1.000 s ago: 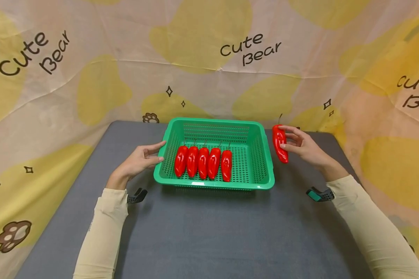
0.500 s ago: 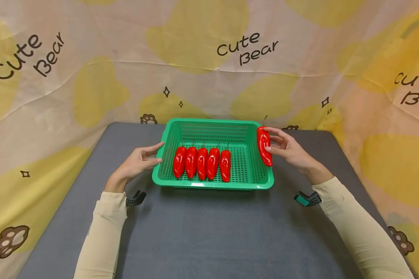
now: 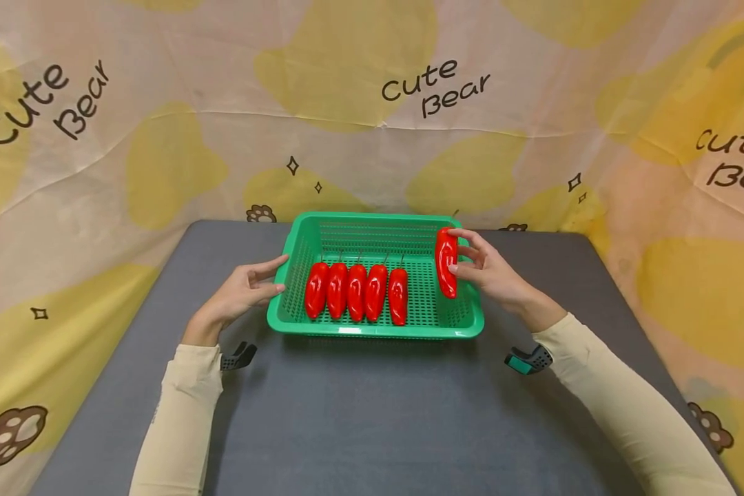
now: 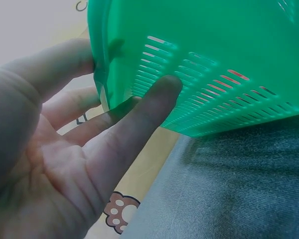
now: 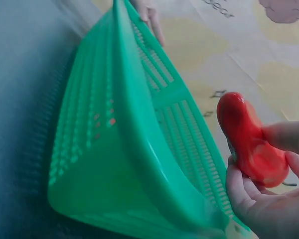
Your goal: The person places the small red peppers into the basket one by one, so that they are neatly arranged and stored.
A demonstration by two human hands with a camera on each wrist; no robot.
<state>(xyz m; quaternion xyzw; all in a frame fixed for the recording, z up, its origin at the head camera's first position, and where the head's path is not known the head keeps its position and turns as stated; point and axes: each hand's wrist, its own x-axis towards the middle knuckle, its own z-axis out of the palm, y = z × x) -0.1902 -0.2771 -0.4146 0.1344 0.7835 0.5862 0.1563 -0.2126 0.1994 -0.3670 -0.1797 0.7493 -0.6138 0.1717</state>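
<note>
A red chili pepper (image 3: pixel 447 263) with a thin stem is pinched between the thumb and fingers of my right hand (image 3: pixel 492 275). It hangs stem-up over the right end of a green plastic basket (image 3: pixel 372 331). The right wrist view shows the held pepper (image 5: pixel 246 139) beyond the rim. Inside the basket, several similar red peppers (image 3: pixel 356 293) lie side by side, left of centre. My left hand (image 3: pixel 238 296) touches the basket's left end with extended fingers. In the left wrist view, a fingertip (image 4: pixel 170 85) rests against the slotted wall (image 4: pixel 199 64).
The basket stands on a grey-covered table (image 3: pixel 372 413), toward its back edge. A printed cloth (image 3: pixel 347 89) with yellow patches and lettering hangs behind and at both sides. A dark strap mount (image 3: pixel 238 356) sits at the left wrist, another mount (image 3: pixel 529 360) at the right.
My right hand has carried the pepper leftward, from outside the basket's right end across the rim to above its interior. My left hand stays at the left end.
</note>
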